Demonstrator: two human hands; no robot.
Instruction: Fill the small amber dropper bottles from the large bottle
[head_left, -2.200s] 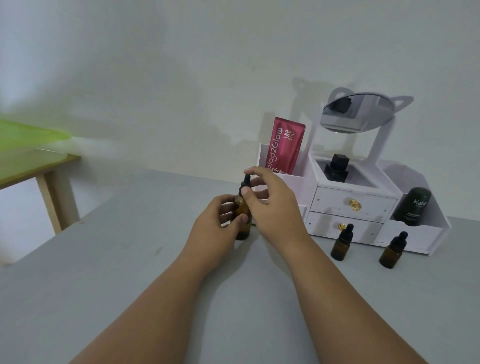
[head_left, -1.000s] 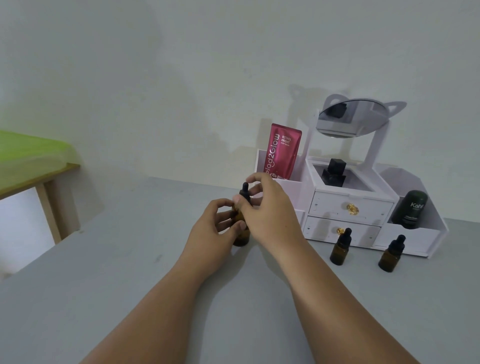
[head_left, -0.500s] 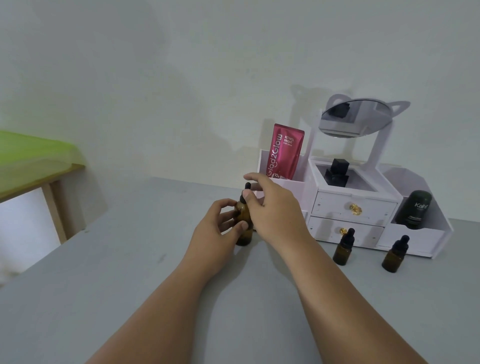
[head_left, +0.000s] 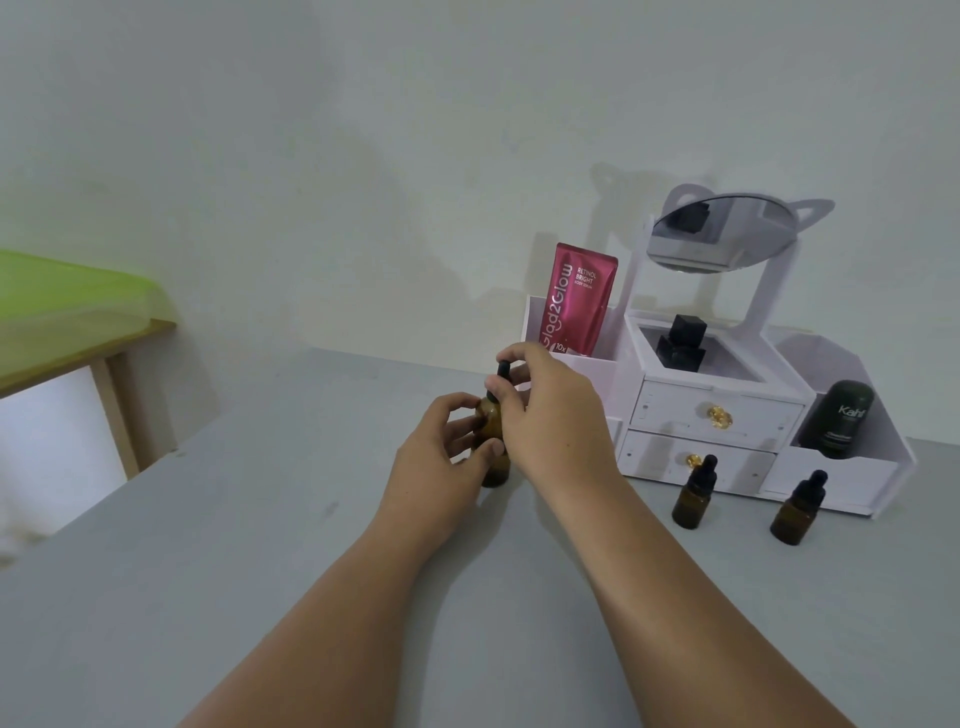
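The large amber bottle (head_left: 492, 441) stands upright on the grey table (head_left: 208, 571), half hidden between my hands. My left hand (head_left: 441, 457) grips its body from the left. My right hand (head_left: 556, 415) pinches its black dropper cap (head_left: 502, 375) at the top. Two small amber dropper bottles stand capped to the right, one (head_left: 693, 499) in front of the drawers and the other (head_left: 797, 514) further right. Neither hand touches them.
A white organiser (head_left: 717, 415) with two drawers and a tilted mirror (head_left: 727, 234) stands against the wall. It holds a pink pouch (head_left: 579, 306), a black bottle (head_left: 683, 343) and a dark green container (head_left: 841, 421). A wooden table with a green cover (head_left: 62, 312) is at the left.
My hands have stayed on the large bottle. The fingers of my right hand have shifted round the dropper cap. The view has moved slightly.
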